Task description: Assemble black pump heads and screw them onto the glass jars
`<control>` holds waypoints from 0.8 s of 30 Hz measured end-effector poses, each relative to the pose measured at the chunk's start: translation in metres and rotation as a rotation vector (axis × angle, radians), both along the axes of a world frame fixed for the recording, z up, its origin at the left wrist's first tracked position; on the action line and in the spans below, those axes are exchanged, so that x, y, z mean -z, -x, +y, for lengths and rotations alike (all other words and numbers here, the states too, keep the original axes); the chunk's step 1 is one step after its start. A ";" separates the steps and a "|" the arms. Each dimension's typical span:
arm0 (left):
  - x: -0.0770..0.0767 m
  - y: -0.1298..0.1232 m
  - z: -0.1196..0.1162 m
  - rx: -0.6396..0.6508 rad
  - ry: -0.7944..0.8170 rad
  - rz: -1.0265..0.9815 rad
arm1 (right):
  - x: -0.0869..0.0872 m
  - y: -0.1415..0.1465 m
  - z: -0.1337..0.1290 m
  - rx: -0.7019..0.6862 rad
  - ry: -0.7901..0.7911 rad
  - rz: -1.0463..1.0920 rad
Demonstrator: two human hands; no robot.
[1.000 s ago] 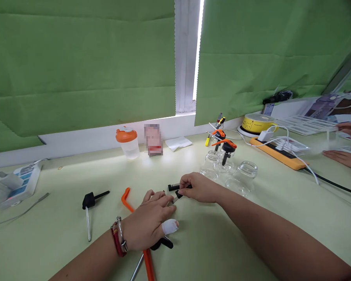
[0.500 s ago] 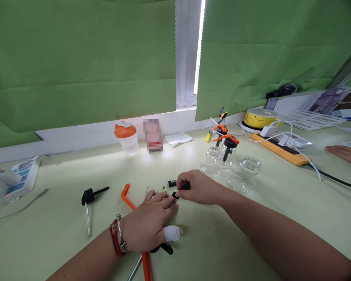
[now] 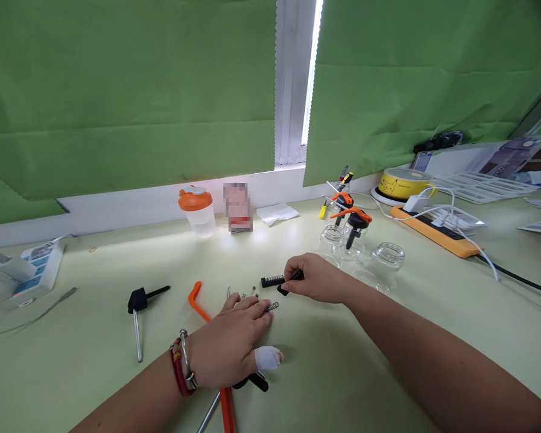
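Observation:
My left hand [image 3: 234, 343] lies flat on the table with its fingers stretched out; white tape wraps its thumb. Its fingertips touch one end of a small metal spring [image 3: 273, 306]. Under and beside this hand lie an orange lever [image 3: 199, 300], a metal rod and black parts [image 3: 258, 381], partly hidden. In a pinch, my right hand [image 3: 313, 278] holds a small black plastic tube [image 3: 283, 290], mostly covered by the fingers. Just left of it is another black tube with a spring [image 3: 272, 280]. Tiny brown and silvery pieces [image 3: 253, 290] lie between the hands.
Glass jars [image 3: 388, 257] stand at right, some bearing black tops with orange levers [image 3: 352, 211]. Behind are an orange-lidded cup [image 3: 196, 201] and tissue [image 3: 277, 213]. A black T-shaped part [image 3: 137, 300] lies left. Power strips [image 3: 437, 231] with cables sit at both sides.
My right hand has moved slightly up and right with the black tube, away from the spring, which now shows more. My left hand stays put. Another person's hand at far right has mostly left view.

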State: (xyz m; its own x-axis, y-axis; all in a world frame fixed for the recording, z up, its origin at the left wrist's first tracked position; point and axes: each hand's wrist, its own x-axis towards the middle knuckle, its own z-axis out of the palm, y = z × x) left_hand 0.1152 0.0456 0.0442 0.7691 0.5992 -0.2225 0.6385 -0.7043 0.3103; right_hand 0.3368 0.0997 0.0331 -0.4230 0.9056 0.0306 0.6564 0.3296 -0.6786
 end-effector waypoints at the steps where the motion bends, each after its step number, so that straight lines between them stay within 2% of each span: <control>1: -0.001 0.000 0.000 -0.003 -0.002 -0.002 | 0.002 0.000 0.001 0.006 -0.003 -0.009; 7: 0.001 0.001 -0.002 -0.009 -0.041 -0.045 | 0.015 0.011 -0.003 -0.012 -0.021 -0.065; 14: 0.004 0.002 -0.001 -0.003 -0.070 -0.113 | 0.015 0.015 -0.003 -0.020 -0.068 -0.115; 24: 0.005 0.005 -0.001 -0.010 -0.059 -0.113 | 0.021 0.007 0.007 0.042 0.010 -0.050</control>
State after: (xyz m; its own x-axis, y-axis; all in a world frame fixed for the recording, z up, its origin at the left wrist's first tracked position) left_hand 0.1104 0.0447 0.0391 0.7809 0.6168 -0.0985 0.6091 -0.7171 0.3388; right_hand 0.3301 0.1071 0.0119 -0.3858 0.9226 0.0009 0.7025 0.2944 -0.6480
